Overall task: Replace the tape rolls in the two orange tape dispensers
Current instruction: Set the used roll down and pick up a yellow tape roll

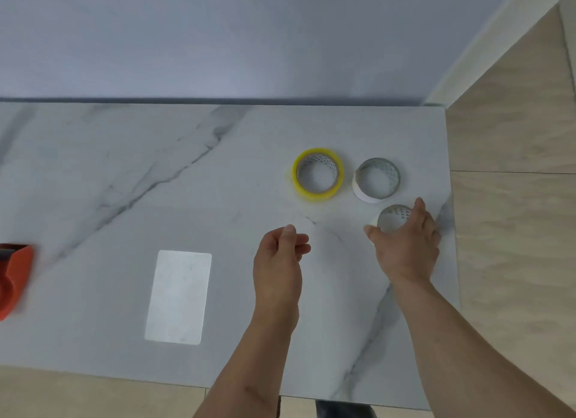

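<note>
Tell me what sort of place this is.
Probably a home or office room, not a workshop: a marble-look table against a plain wall, pale wood-look floor, and only tape rolls and an orange tape dispenser laid out.

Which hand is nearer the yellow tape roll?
Left. The left hand sits just below the yellow tape roll; the right hand, on a small roll, is farther to its lower right.

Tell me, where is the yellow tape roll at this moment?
In the head view the yellow tape roll lies flat on the marble table, right of centre, just left of a white roll and beyond the left hand.
</note>
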